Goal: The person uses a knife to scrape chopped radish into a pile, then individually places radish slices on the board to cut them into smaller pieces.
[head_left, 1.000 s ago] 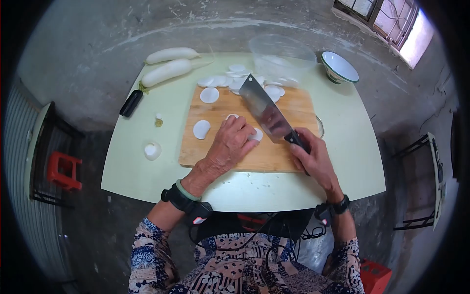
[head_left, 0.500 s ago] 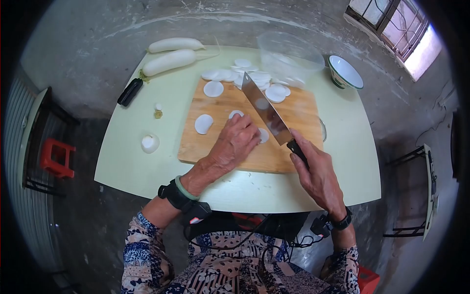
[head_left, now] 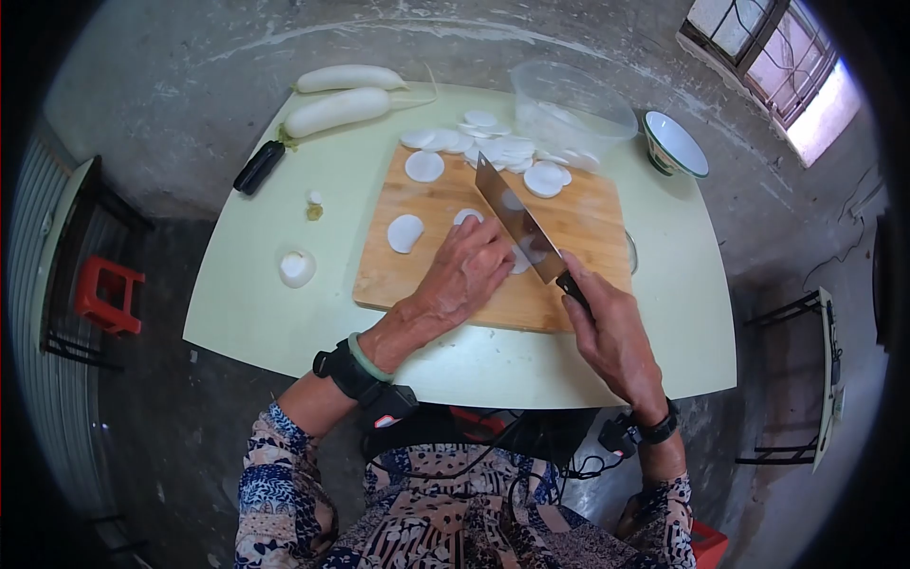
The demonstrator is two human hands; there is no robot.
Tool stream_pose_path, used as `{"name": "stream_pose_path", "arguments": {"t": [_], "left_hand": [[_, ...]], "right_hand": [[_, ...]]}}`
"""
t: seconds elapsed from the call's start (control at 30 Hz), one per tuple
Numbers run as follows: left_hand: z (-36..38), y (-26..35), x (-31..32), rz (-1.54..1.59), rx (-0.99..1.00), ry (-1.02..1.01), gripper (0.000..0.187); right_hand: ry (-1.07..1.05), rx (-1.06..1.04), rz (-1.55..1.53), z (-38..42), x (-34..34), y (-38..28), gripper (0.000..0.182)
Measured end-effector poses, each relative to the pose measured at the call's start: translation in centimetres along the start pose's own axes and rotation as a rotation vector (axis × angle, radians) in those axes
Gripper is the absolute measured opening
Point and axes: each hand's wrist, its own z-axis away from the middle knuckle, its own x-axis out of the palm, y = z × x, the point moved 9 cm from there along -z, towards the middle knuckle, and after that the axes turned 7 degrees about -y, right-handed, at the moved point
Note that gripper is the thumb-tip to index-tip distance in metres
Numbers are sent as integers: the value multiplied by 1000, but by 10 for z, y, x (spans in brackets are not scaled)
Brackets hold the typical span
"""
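My left hand (head_left: 462, 268) is closed, fingers curled down over white radish on the wooden cutting board (head_left: 588, 220). The edge of one radish slice (head_left: 466, 217) shows beyond its fingertips; another pale piece lies by the knife side, and the rest is hidden under the hand. In my right hand (head_left: 614, 346) is the black handle of a cleaver (head_left: 512, 211), its wide blade slanting up and left just beside the left fingers. A notched radish slice (head_left: 405, 233) and a round one lie loose on the board's left part. More slices (head_left: 512, 148) are heaped along its far edge.
Two whole white radishes (head_left: 338, 112) lie at the table's back left, near a black object (head_left: 258, 168). Radish end pieces (head_left: 297, 268) sit on the left. A clear plastic bowl (head_left: 578, 104) stands behind the slices, with an enamel-like bowl (head_left: 676, 144) to its right.
The view has shifted slightly, so the table items appear a little up and right. The cleaver blade now sits nearer the left fingers. Both hands keep their holds.
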Motion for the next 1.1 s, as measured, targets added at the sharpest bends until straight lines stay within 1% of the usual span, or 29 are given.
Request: {"name": "stream_pose_path", "arguments": {"t": [0.07, 0.17, 0.27, 0.37, 0.6, 0.7, 0.77, 0.9, 0.97, 1.1], "left_hand": [[0, -1, 2, -1, -10, -7, 13], [0, -4, 4, -3, -23, -15, 14], [-1, -3, 4, -15, -26, -14, 15], [-2, -1, 2, -27, -26, -17, 15], [-1, -4, 2, 6, -38, -12, 17], [0, -5, 2, 12, -62, -5, 18], [0, -5, 2, 8, -62, -14, 17], [-1, -2, 1, -11, -48, -17, 17], [-2, -3, 0, -8, -49, -24, 17], [-2, -5, 1, -27, -58, -35, 18]], "right_hand": [[25, -50, -14, -1, -7, -3, 54], [67, -30, -2, 2, -10, -6, 55], [43, -63, 22, 2, -1, -3, 55], [24, -13, 15, 1, 2, 1, 55], [30, -17, 18, 3, 0, -2, 55], [54, -16, -2, 7, -5, -10, 55], [111, -34, -35, 9, -10, -14, 54], [101, -66, -30, 4, -2, -7, 54], [37, -1, -33, 1, 5, 0, 53], [54, -11, -41, 1, 4, 1, 53]]}}
